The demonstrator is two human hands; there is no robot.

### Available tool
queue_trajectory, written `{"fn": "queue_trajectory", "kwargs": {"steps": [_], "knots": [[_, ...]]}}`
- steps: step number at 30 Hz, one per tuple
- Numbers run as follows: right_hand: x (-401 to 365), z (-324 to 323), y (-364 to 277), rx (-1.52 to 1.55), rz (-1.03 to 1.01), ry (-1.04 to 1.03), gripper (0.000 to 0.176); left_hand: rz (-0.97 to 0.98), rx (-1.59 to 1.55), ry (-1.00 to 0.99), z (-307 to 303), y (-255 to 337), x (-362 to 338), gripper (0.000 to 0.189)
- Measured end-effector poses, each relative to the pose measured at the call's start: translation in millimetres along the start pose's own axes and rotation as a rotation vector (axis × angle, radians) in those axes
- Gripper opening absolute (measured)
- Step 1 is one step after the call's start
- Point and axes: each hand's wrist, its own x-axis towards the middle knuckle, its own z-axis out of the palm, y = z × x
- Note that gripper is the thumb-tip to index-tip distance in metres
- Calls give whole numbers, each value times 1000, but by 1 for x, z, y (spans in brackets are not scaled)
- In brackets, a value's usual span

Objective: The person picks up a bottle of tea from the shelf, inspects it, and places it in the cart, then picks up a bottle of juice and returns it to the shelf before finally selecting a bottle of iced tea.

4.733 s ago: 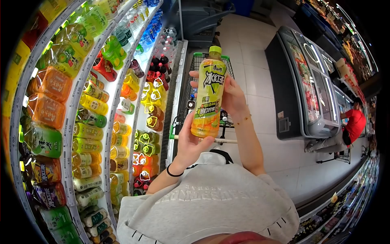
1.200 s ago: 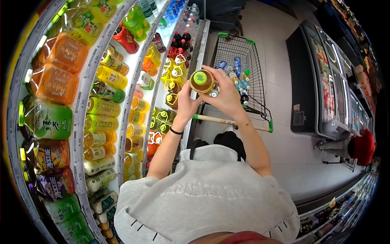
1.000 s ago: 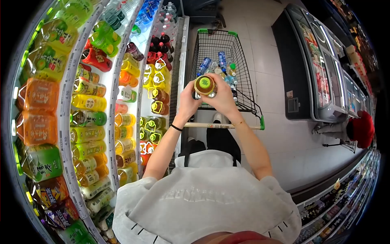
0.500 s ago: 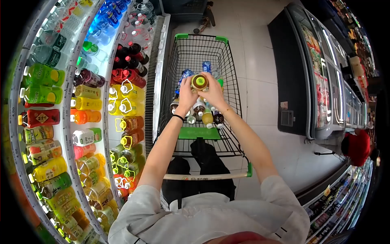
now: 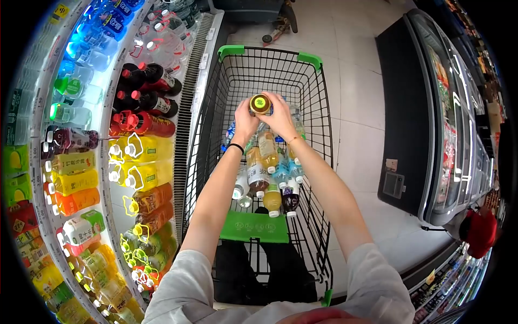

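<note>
Both hands are raised over the shopping cart (image 5: 318,108), around one bottle (image 5: 260,104) seen from its capped end, a yellow-green disc on a brownish body. My left hand (image 5: 246,121) wraps its left side, with a black band on the wrist. On the right side, my right hand (image 5: 280,119) curls its fingers round the same bottle. Below them in the cart lie several drink bottles, among them an amber one (image 5: 267,148), a yellow one (image 5: 272,201) and a dark purple one (image 5: 291,198). The hands hide part of the pile.
Shelves of drinks (image 5: 102,178) run along the left, close to the cart. A green child-seat flap (image 5: 253,227) is at the cart's near end. Freezers (image 5: 410,119) stand on the right across the tiled floor (image 5: 353,108). Something red (image 5: 480,232) shows at the far right.
The cart and its bottles appear larger and lower in view, and the left shelves have shifted. Both hands still hold the bottle, now nearer the cart's far end.
</note>
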Motion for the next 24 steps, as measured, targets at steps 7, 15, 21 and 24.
{"fn": "queue_trajectory", "kwargs": {"steps": [7,15,21,24], "knots": [[28,30,55,26,3,57,66,-23,23,46,41,-46,35,43],[31,51,84,6,68,30,64,-139,-42,-17,68,-85,38,44],[37,61,97,36,89,28,72,-154,-103,47,70,-81,36,47],[35,65,103,84,89,16,72,-175,-72,-8,70,-84,35,53]]}}
